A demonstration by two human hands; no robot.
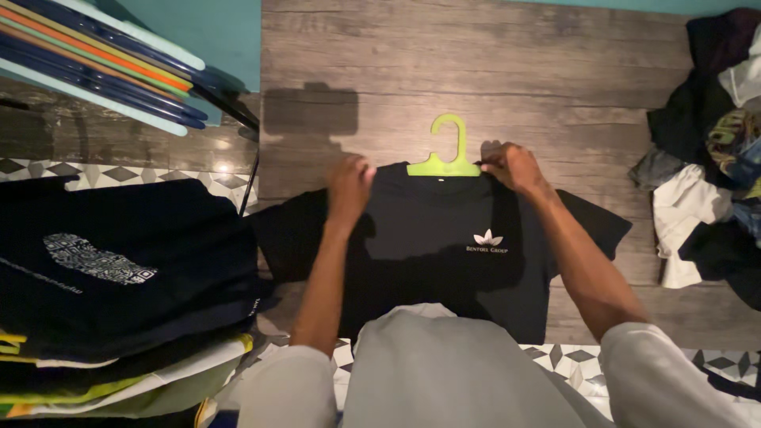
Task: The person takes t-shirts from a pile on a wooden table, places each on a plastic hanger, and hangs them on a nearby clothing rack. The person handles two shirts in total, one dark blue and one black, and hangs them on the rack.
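Fitting a black shirt (444,254) onto a green hanger (445,150)

My left hand (349,184) and right hand (514,168) are each pinching a shoulder, shirt lying flat on the tabletop (476,71); the hanger might be slipping out if I'm tugging unevenly.

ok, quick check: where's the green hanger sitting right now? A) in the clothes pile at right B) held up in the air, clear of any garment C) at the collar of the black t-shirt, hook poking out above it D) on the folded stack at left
C: the green hanger lies at the neck of the black t-shirt spread flat on the wooden surface, with the left hand and right hand on the shoulders either side of it.
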